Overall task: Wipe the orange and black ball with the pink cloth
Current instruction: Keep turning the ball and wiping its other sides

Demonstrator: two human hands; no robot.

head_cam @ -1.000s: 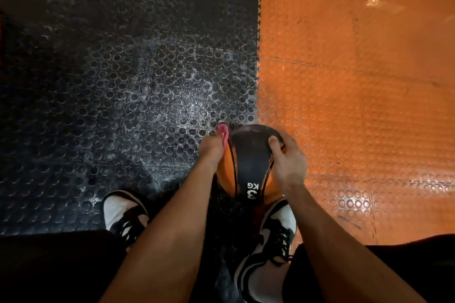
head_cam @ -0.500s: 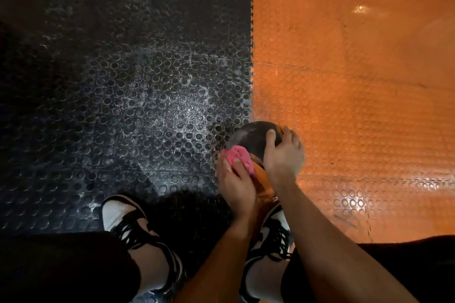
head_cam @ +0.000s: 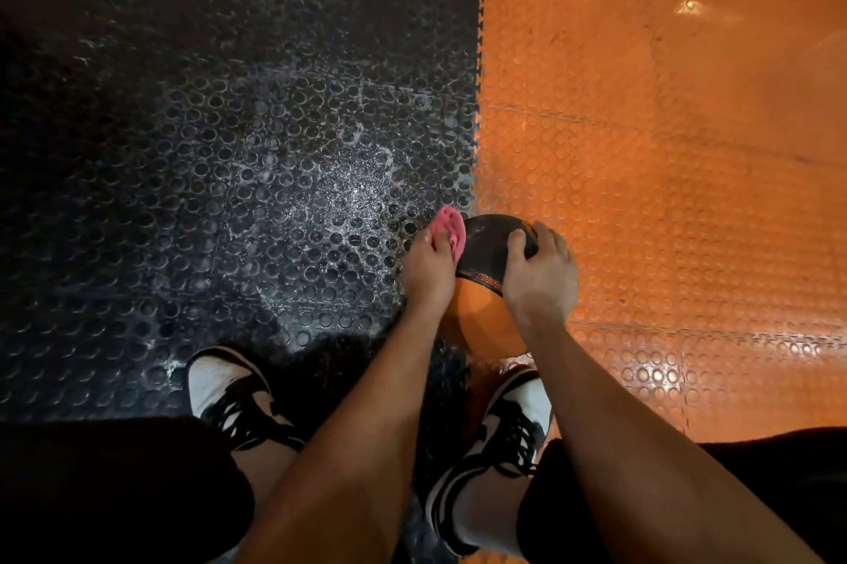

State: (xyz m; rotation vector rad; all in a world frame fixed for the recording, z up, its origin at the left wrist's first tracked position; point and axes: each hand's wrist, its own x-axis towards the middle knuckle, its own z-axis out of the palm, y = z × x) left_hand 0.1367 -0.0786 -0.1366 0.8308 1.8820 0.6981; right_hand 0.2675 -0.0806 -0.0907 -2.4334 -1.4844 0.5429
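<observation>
1. Floor: studded black mat (head_cam: 192,160) on the left, studded orange mat (head_cam: 664,160) on the right, joined along a toothed seam.
2. Legs in dark shorts, two black-and-white shoes: left shoe (head_cam: 229,394) on the black mat, right shoe (head_cam: 518,421) at the seam.
3. Orange and black ball (head_cam: 486,252): sits at the seam just ahead of the right shoe, black panel uppermost, orange panel nearer the person; held between both hands.
4. Right hand (head_cam: 541,275): grip curled over the ball's right side, thumb on the black panel.
5. Left hand (head_cam: 428,270): fingers extended, pressing the cloth against the ball's left side.
6. Pink cloth (head_cam: 451,229): between left fingers and ball, upper left edge.
</observation>
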